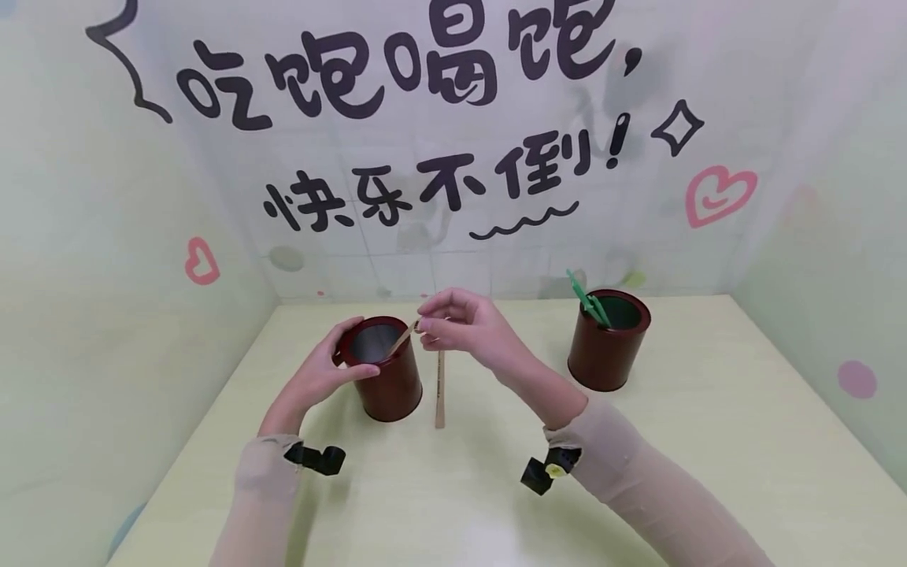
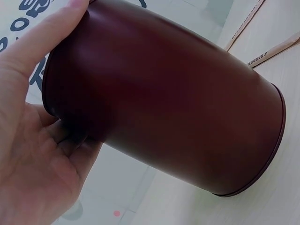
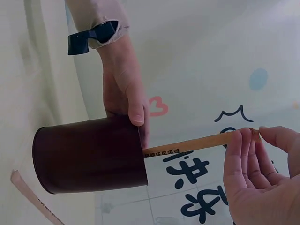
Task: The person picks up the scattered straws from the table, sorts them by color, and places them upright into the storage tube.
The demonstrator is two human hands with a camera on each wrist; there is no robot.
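Observation:
A dark red cylindrical canister (image 1: 391,390) stands toward the left of the table, its open top facing up. My left hand (image 1: 320,376) grips it at the rim, thumb on the near side and fingers round the far side. Between thumb and fingertips, my right hand (image 1: 471,324) pinches the upper end of a slim brown stick (image 3: 197,143), which looks paper-wrapped and carries dark print. The stick slants down into the canister's mouth; its lower end is hidden inside in the right wrist view. A similar brown stick (image 1: 441,394) lies on the table just right of the canister.
A second dark red canister (image 1: 605,358) stands at the right rear, with thin green pieces (image 1: 586,298) sticking out of it. Behind the pale table (image 1: 425,488) hangs a white backdrop (image 1: 234,181) with black lettering. Side walls flank the table.

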